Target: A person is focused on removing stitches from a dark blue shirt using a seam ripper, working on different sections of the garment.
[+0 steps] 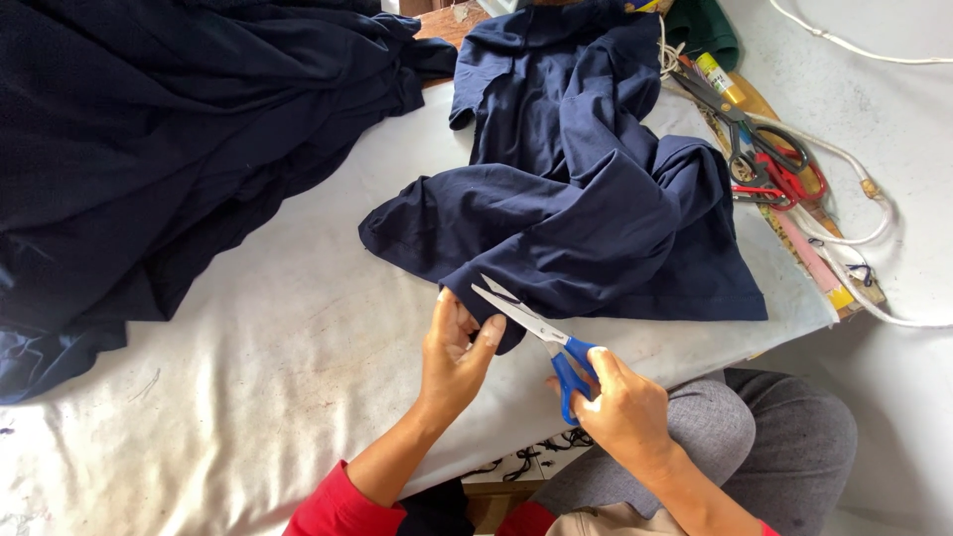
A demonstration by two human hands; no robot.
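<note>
A navy blue garment lies crumpled on the white padded table. My left hand pinches its near corner at the edge of the fabric. My right hand grips blue-handled scissors. Their blades are parted and point up-left at the pinched corner, right beside my left thumb.
A big heap of dark navy cloth covers the table's left side. At the right edge lie large black-handled scissors, red-handled snips, a ruler and white cord. My grey-trousered knee sits below the table edge.
</note>
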